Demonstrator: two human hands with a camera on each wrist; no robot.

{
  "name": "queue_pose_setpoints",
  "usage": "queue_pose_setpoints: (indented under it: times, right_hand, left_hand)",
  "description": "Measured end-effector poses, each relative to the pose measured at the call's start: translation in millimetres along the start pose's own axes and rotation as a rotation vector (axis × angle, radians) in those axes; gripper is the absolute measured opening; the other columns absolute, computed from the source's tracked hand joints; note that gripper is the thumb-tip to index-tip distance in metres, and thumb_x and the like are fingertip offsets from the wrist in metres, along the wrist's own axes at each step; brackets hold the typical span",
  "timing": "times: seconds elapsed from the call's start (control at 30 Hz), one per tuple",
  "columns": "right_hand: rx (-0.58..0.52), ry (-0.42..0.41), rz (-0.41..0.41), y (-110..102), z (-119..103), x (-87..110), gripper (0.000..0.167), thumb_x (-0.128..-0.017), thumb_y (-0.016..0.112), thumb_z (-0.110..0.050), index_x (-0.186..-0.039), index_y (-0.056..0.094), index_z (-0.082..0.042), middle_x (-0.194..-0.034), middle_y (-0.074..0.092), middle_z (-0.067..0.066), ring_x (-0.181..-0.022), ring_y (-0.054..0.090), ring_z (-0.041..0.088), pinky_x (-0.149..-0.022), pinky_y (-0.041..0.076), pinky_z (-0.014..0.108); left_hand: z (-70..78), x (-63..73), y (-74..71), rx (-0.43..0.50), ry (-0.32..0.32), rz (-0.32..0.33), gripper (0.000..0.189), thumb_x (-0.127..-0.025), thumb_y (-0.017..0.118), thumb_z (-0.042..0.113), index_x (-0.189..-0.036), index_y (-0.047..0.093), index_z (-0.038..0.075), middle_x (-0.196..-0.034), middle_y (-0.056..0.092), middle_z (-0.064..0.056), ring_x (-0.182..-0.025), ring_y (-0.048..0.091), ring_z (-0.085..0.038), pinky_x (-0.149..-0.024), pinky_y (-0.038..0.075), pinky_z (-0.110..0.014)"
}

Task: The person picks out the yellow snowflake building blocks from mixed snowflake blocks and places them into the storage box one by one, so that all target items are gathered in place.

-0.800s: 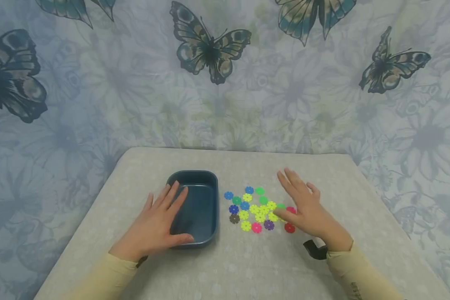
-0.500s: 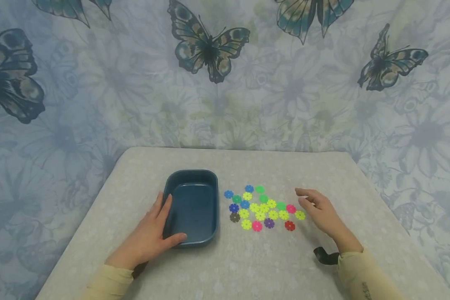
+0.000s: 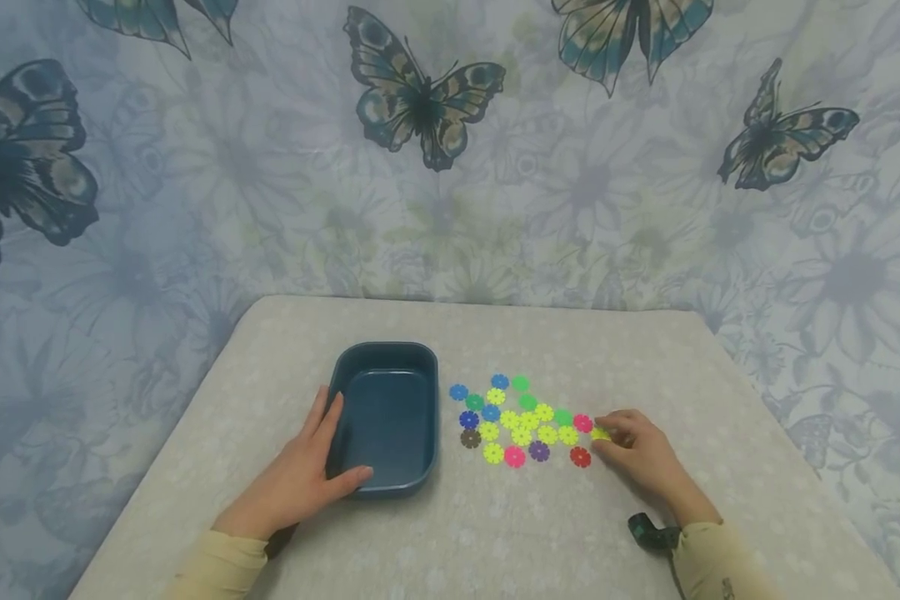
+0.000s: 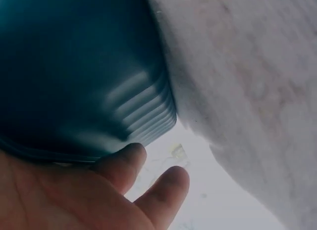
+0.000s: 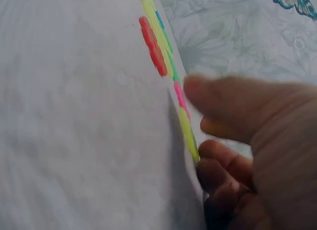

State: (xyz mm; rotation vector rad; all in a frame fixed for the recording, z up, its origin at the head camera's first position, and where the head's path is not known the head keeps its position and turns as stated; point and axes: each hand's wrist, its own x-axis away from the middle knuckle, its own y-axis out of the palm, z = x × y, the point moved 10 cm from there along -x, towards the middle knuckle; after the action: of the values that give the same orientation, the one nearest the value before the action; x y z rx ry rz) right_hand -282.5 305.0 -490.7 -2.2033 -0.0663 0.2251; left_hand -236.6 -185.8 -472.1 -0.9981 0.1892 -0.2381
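Note:
A dark blue rectangular tray [image 3: 390, 425] stands on the table. My left hand [image 3: 292, 475] rests against its near-left corner, the thumb at the near rim and fairly straight fingers [image 4: 166, 195] along the outer side. Right of the tray lie several flat, notched, flower-like plastic discs in yellow, green, blue, pink, purple, red and brown. My right hand [image 3: 641, 454] is at a yellow disc [image 3: 601, 434] on the right end of the group, fingers bent. In the right wrist view, fingertips meet that yellow disc [image 5: 188, 133] at its edge, while the thumb appears apart from it.
A pale patterned cloth covers the table [image 3: 450, 550]. Close by my right hand are a pink disc [image 3: 582, 424] and a red disc [image 3: 581, 457]. A black wrist strap piece [image 3: 651, 533] sticks out by the right sleeve. Behind the table hangs a butterfly-print curtain [image 3: 435, 225].
My left hand has drawn back from above the tray to its side. My right hand has moved right and down from over the discs to the rightmost yellow disc.

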Motion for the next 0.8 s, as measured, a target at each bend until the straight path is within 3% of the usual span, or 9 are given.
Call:
queue_pose_setpoints:
  times: [0.2, 0.43, 0.63, 0.8]
  right_hand:
    - [0.087, -0.062, 0.015, 1.4, -9.4, -2.1, 0.027, -0.087, 0.084, -0.018, -0.113, 0.079, -0.009, -0.111, 0.065, 0.007, -0.088, 0.058, 0.015, -0.072, 0.051, 0.027]
    - [0.090, -0.020, -0.007, 2.5, -11.5, -1.6, 0.022, -0.089, 0.081, -0.014, -0.110, 0.080, -0.009, -0.108, 0.065, 0.007, -0.088, 0.057, 0.016, -0.069, 0.049, 0.026]
    - [0.098, -0.002, -0.045, 6.4, -6.6, -1.2, 0.025, -0.091, 0.079, -0.015, -0.115, 0.078, -0.008, -0.110, 0.065, 0.008, -0.091, 0.058, 0.018, -0.075, 0.052, 0.030]
    - [0.113, -0.010, -0.045, 6.7, -8.8, -3.4, 0.026, -0.091, 0.079, -0.014, -0.115, 0.078, -0.007, -0.108, 0.066, 0.008, -0.092, 0.060, 0.019, -0.078, 0.054, 0.035]
  left_hand:
    - [-2.7, -0.9, -0.2, 0.039, -0.009, 0.008, 0.120, -0.090, 0.066, 0.069, -0.165, -0.005, 0.006, -0.172, -0.007, -0.022, -0.151, 0.023, -0.051, -0.115, 0.033, -0.068]
    - [-8.7, 1.1, 2.3, 0.114, -0.038, -0.019, 0.125, -0.088, 0.070, 0.068, -0.165, -0.009, 0.010, -0.172, -0.003, -0.022, -0.157, 0.012, -0.044, -0.120, 0.025, -0.066]
    - [-15.3, 2.9, 5.5, 0.208, -0.020, -0.044, 0.131, -0.082, 0.080, 0.061, -0.165, -0.012, 0.019, -0.173, 0.000, -0.017, -0.157, 0.013, -0.042, -0.120, 0.024, -0.066]
    - [-15.4, 3.3, 6.1, 0.233, 0.006, -0.048, 0.133, -0.081, 0.084, 0.054, -0.165, -0.013, 0.018, -0.173, 0.000, -0.018, -0.156, 0.014, -0.046, -0.119, 0.024, -0.068]
